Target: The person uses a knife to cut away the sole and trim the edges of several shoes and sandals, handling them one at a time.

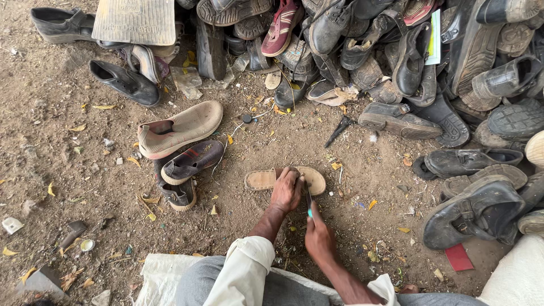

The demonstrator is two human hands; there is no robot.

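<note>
Across the top and right of the dirt ground (pixel 51 141), a large heap of worn shoes (pixel 408 62) is piled, black boots and soles mostly, with a red shoe (pixel 281 27) among them. Top left, a flat ribbed mat (pixel 135 20) is laid over more footwear. Left of centre, a tan slip-on (pixel 180 129) is tipped on its side, with a dark sandal (pixel 192 161) just below it and touching. At centre, a tan insole-shaped sole (pixel 262 179) is lying flat on the dirt; it is pressed down by the left hand (pixel 287 191), fingers closed over its middle, so that part is hidden. Just beside it, the right hand (pixel 319 238) is closed around a thin tool with a blue handle (pixel 309 211), tip at the sole's edge. A small dark tool (pixel 339 130) is lying apart, near the heap. Dry leaves are scattered around.
</note>
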